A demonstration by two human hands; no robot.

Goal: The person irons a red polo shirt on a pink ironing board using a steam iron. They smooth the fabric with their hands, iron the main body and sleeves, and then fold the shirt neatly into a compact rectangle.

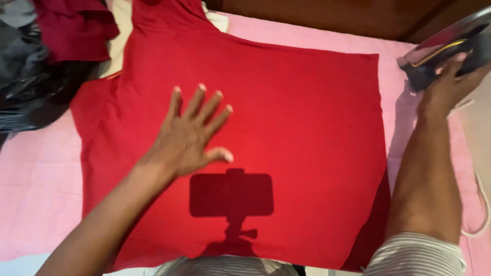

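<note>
- Two bare hands are at work over a bed with a pink sheet.
- Left hand lies flat on the red shirt, fingers spread wide, palm down, holding nothing.
- Red shirt is laid out smooth across the middle of the pink sheet, its collar end towards the far side, one sleeve out to the left.
- Right hand is off at the right edge, beyond the shirt, fingers wrapped around a dark iron with a shiny soleplate; the iron is tilted, and whether it is lifted off the bed I cannot tell.
- White cord loops down the right side of the sheet.
- Dark shadow of a mounted phone falls on the shirt just below the left hand.
- Up in the far left corner, a maroon cloth sits bunched beside a heap of dark clothes.
- Striped sleeve shows on the right arm.
</note>
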